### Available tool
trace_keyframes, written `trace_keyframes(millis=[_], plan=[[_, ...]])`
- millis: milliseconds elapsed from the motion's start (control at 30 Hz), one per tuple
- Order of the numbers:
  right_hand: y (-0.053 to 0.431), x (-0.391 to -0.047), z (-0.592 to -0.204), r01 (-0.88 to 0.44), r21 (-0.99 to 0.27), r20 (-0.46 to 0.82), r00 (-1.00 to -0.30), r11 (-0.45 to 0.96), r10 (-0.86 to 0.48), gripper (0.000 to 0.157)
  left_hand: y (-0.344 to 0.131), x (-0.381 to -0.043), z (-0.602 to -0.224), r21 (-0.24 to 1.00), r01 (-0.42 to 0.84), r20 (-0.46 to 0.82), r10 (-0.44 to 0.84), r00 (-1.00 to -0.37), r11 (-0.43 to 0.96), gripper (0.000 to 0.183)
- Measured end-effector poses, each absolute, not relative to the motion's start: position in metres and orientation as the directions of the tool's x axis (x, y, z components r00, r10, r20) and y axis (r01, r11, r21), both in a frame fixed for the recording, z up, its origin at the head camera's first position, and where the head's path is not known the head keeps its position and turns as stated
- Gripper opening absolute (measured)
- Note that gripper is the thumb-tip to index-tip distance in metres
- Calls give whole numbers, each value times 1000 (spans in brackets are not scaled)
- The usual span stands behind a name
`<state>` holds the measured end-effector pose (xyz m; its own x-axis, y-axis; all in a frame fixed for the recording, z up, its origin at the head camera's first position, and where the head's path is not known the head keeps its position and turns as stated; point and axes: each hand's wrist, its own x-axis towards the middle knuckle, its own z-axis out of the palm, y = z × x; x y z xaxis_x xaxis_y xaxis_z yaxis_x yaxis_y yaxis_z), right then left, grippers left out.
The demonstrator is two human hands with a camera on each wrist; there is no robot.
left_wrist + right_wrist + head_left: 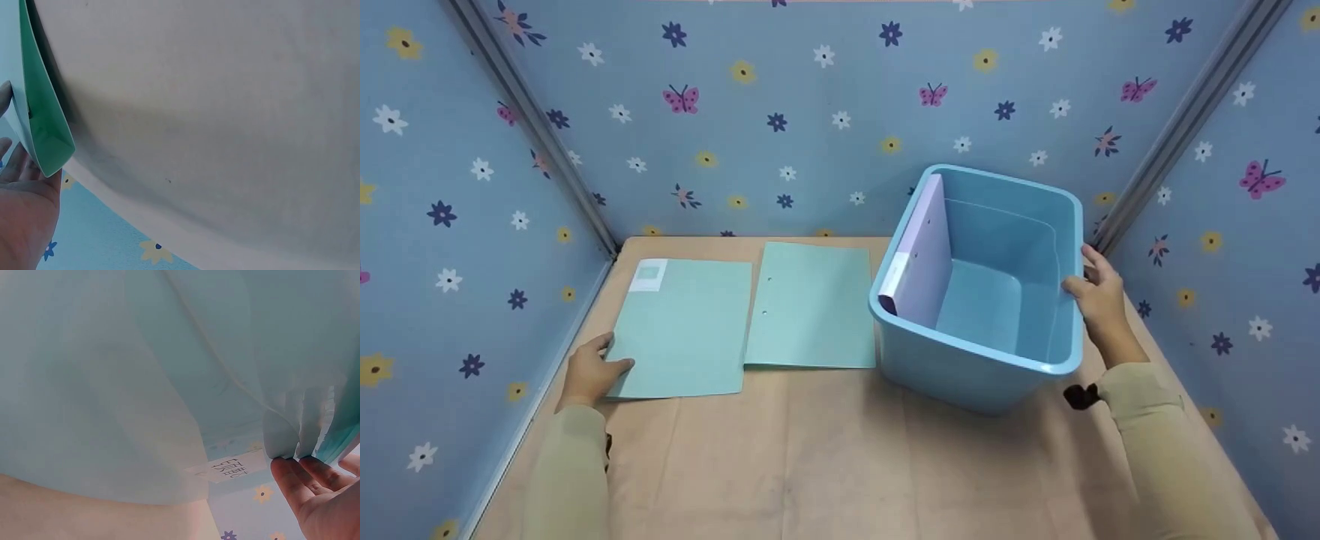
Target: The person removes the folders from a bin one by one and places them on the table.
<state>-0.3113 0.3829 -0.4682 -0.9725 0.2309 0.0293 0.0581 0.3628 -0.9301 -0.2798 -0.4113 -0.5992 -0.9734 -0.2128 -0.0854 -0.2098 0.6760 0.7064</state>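
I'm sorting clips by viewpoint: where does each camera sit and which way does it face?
Head: worn on the head, facing forward and down at the left green folder, right green folder and blue plastic bin; left hand, right hand and sleeves show.
Left wrist: worn there, looking at the left green folder's edge and tabletop; left hand partly visible.
Right wrist: worn there, looking at the bin's outside; right hand partly visible.
Head and left wrist both show the left hand gripping that folder.
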Motion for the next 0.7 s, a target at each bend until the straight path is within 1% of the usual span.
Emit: trace_keyframes(millis=[500, 700], plan=[[383, -311, -469, 50, -942, 26, -975, 332, 221, 84, -410, -274, -596, 707, -221, -97, -218, -971, 672, 75], [382, -312, -469, 57, -942, 19, -975, 332, 220, 84, -413, -271, -591, 730, -211, -91, -213, -973, 651, 76]])
